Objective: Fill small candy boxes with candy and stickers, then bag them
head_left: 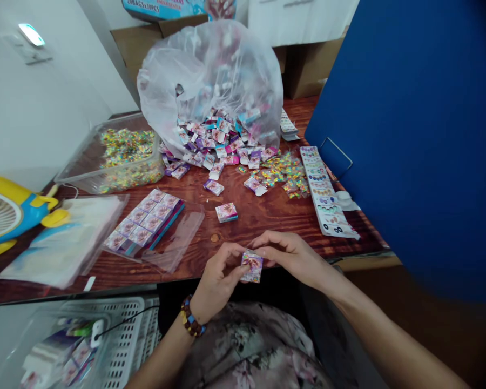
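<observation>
My left hand (217, 274) and my right hand (288, 254) meet at the near edge of the wooden table (267, 216), both pinching one small printed box (251, 266) between their fingertips. A bead bracelet (191, 316) circles my left wrist. Just beyond the hands lies a single small box (227, 212). A clear bag (157, 229) with rows of the same boxes packed inside rests to the left. Further back a big plastic sack (210, 81) spills a heap of small boxes (218, 143) onto the table.
A clear tub of colourful bits (117, 156) stands back left, loose bits (285, 173) and a sticker strip (326, 197) to the right. A blue panel (421, 135) fills the right. A yellow-blue fan (8, 213), flat bags (60, 237) and a white basket (117, 340) lie left.
</observation>
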The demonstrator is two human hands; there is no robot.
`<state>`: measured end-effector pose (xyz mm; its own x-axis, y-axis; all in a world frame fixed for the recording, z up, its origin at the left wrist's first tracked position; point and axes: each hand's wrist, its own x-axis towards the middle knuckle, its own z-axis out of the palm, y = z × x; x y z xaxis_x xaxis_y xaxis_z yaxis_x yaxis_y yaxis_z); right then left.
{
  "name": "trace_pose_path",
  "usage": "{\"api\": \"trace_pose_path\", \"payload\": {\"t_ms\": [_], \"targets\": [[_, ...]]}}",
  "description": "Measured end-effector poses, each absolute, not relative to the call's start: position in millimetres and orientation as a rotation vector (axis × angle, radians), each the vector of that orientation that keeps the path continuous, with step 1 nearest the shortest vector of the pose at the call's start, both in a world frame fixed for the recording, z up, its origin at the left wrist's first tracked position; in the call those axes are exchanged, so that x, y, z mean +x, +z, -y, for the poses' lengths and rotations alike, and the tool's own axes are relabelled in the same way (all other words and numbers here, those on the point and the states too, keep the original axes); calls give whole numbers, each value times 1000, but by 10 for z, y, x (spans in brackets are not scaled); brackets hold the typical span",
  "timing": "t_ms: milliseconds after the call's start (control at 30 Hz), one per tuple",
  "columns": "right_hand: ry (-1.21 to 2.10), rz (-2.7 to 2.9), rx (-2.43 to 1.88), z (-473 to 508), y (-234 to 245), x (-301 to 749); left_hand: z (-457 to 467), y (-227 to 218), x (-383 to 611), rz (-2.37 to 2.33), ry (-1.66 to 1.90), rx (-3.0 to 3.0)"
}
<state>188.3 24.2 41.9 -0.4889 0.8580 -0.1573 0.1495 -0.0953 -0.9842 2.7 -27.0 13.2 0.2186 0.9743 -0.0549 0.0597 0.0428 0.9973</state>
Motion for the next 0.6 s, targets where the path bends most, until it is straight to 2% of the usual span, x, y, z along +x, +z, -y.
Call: {"api": "trace_pose_path", "payload": {"t_ms": [333, 600], "targets": [[1681, 1628, -1223, -241, 457, 1894, 277, 123, 29, -1092, 952, 1289], [1343, 1970, -1134, -189, 392, 1912, 292, 116, 31, -1130, 944, 1301]]}}
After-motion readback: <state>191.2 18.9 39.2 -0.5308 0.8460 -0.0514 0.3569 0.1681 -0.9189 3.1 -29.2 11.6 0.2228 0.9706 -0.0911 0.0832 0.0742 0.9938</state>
